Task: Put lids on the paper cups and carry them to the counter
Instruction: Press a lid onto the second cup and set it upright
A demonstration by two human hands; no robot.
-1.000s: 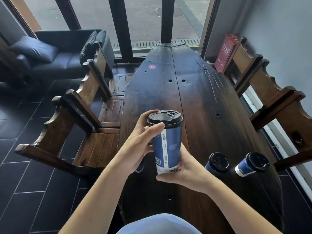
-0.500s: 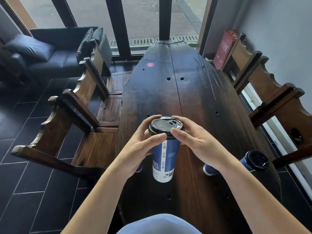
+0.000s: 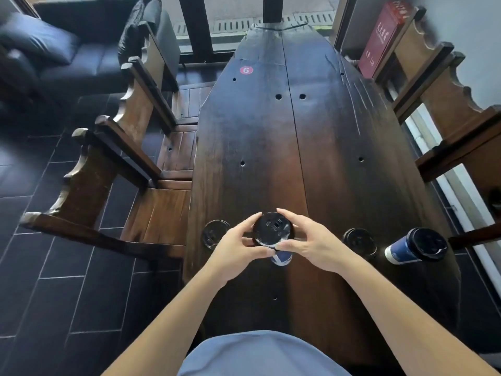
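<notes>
While left hand [image 3: 238,245] and right hand [image 3: 311,245] curl fingers round black plastic lid [image 3: 272,230], pressing it onto blue paper cup [image 3: 282,258]; lidded blue cup [image 3: 414,245] right of it on dark wooden counter [image 3: 271,131].

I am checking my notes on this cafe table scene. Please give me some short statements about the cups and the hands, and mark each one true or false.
1. Both hands hold the black lid on the middle cup. True: the left hand and the right hand grip the rim of the lid on the blue cup.
2. The cup at the far right has no lid. False: the rightmost cup carries a black lid.
3. A red round sticker with the number 6 is on the table. True: the sticker.
4. A lidded cup stands left of the left hand. True: the left cup.
5. The table is white plastic. False: it is dark wood.
</notes>
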